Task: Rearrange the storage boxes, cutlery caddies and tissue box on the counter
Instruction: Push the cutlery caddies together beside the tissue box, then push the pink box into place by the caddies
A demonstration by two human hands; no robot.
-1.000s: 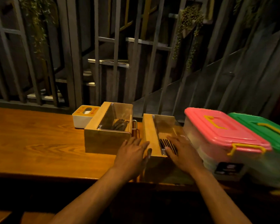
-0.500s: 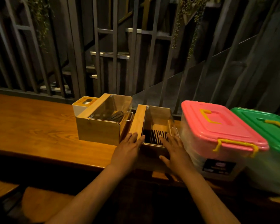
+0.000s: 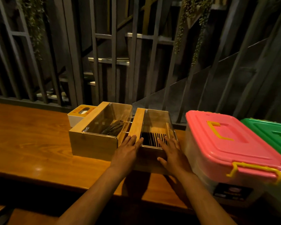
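Note:
Two wooden cutlery caddies with clear lids stand side by side on the wooden counter (image 3: 31,143). My left hand (image 3: 126,151) and my right hand (image 3: 172,153) rest flat on the front of the right caddy (image 3: 152,122), fingers spread, one on each side of its dark slotted insert. The left caddy (image 3: 94,140) holds dark cutlery and stands just left of my left hand. Behind it sits a white tissue box (image 3: 79,113) with an orange top. To the right stand a pink-lidded storage box (image 3: 225,143) and a green-lidded storage box (image 3: 272,135).
A grey slatted railing (image 3: 113,62) runs right behind the counter, with stairs and hanging plants beyond. The counter's front edge lies just under my forearms. The pink-lidded box stands close against the right caddy's right side.
The right caddy has slid away from the counter's front edge towards the railing under both hands. It now stands level with the left caddy. The camera has shifted.

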